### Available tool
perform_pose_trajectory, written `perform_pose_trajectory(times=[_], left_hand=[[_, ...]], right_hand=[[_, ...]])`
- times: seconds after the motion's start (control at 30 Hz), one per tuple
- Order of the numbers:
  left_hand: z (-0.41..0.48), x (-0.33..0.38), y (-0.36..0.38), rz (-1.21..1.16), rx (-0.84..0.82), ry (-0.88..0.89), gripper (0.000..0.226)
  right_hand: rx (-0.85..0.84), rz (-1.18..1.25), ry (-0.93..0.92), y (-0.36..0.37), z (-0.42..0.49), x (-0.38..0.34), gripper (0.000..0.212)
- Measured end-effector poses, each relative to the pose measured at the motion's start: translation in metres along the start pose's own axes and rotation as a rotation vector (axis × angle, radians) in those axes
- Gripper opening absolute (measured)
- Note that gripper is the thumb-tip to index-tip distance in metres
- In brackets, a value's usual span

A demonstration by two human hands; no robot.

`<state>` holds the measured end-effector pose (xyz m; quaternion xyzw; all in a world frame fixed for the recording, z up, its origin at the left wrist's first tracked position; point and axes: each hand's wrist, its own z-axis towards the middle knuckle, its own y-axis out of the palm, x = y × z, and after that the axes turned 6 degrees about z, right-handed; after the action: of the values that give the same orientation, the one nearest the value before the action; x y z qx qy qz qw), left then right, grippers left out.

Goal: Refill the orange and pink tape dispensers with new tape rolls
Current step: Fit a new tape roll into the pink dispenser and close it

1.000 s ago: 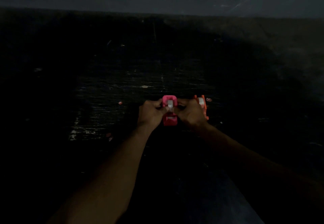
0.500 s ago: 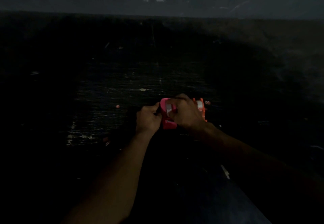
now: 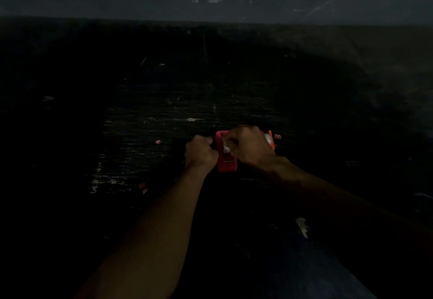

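Small pink plastic tape dispenser (image 3: pixel 226 161) sits on the dark scratched tabletop (image 3: pixel 145 134), just right of frame centre. Left hand (image 3: pixel 201 153) at its 9 o'clock, fingers curled tight, gripping its side. Right hand (image 3: pixel 251 149) at its 2 o'clock, fingers curled over the top, tips on the white tape roll (image 3: pixel 226 149) seated in it; looks like a pinch, but the light is too dim to be sure. Orange plastic tape dispenser (image 3: pixel 270 140) at 3 o'clock, mostly hidden behind the right hand. Pink scraps (image 3: pixel 158 142) lie at 9 o'clock, well apart.
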<state>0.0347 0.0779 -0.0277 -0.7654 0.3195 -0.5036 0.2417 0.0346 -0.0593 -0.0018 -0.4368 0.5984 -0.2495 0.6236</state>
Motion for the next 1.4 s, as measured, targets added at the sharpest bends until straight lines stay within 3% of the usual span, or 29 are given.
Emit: perform_pose_trajectory(times=[0.33, 0.5, 0.9, 1.13, 1.3, 1.4], left_hand=[[0.003, 0.000, 0.001, -0.043, -0.020, -0.024, 0.039], [0.004, 0.001, 0.003, -0.089, 0.015, -0.064, 0.046], [0.005, -0.002, 0.009, -0.047, 0.068, -0.045, 0.039], [0.004, -0.001, 0.011, -0.064, 0.079, -0.052, 0.038], [0.003, 0.000, 0.010, -0.059, 0.096, -0.065, 0.041], [0.004, 0.000, 0.010, -0.059, 0.080, -0.075, 0.045]], right_hand=[[-0.073, -0.132, 0.004, -0.005, -0.012, -0.001, 0.019], [-0.123, -0.176, 0.000, 0.007, -0.018, -0.001, 0.033], [-0.059, -0.445, -0.141, 0.013, -0.049, -0.001, 0.045], [-0.008, -0.464, -0.118, 0.013, -0.066, -0.010, 0.033], [0.113, -0.478, -0.147, 0.014, -0.077, -0.015, 0.013], [0.150, -0.453, -0.167, 0.019, -0.082, -0.018, 0.017]])
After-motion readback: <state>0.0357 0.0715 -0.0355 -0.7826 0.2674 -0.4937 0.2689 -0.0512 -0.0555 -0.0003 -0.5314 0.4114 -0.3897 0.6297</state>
